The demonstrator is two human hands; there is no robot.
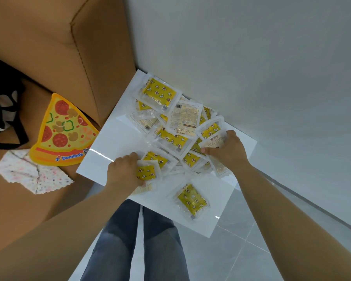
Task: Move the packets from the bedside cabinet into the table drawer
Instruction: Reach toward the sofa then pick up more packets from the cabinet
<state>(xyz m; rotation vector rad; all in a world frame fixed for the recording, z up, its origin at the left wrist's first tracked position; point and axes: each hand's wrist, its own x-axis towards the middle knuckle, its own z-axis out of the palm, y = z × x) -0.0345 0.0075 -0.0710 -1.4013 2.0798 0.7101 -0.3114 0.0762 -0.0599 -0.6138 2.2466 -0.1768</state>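
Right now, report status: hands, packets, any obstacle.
Left hand grips packets at near-left of pile; right hand grips more on its right. Pile lies on white cabinet top, lone packet apart near front. Nothing blocks the hands.

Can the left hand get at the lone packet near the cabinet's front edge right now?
Probably yes: the lone packet lies apart from the pile, nothing over it, near the left hand. But its grip is already on another packet.
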